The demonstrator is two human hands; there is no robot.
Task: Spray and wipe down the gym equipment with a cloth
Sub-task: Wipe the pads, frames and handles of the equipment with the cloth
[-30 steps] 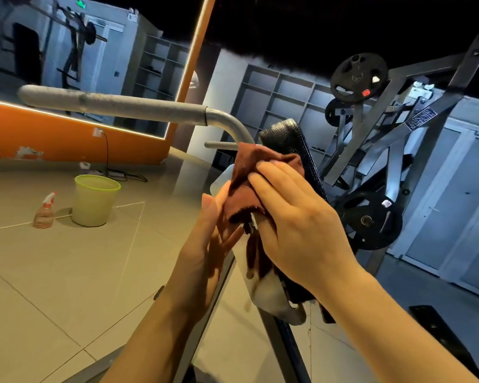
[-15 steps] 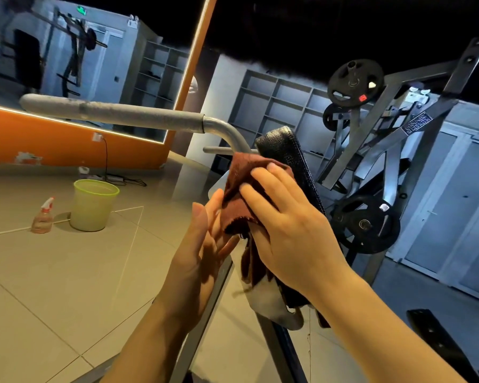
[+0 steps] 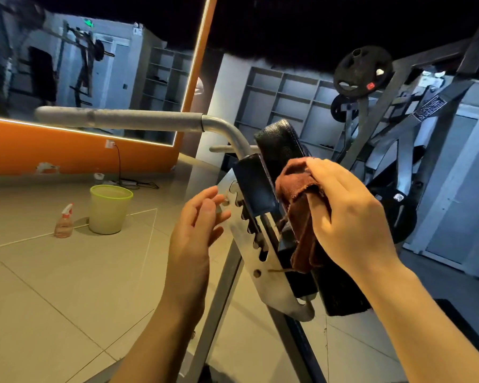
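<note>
Brown cloth (image 3: 302, 217) against black pad (image 3: 282, 150)

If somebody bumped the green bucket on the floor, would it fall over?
Probably it would slide or tip easily. The green bucket looks like thin plastic, so likely light, and it narrows towards its base. Whether there is water inside cannot be seen; if so, it would stay put better. It stands apart from the spray bottle.
</note>
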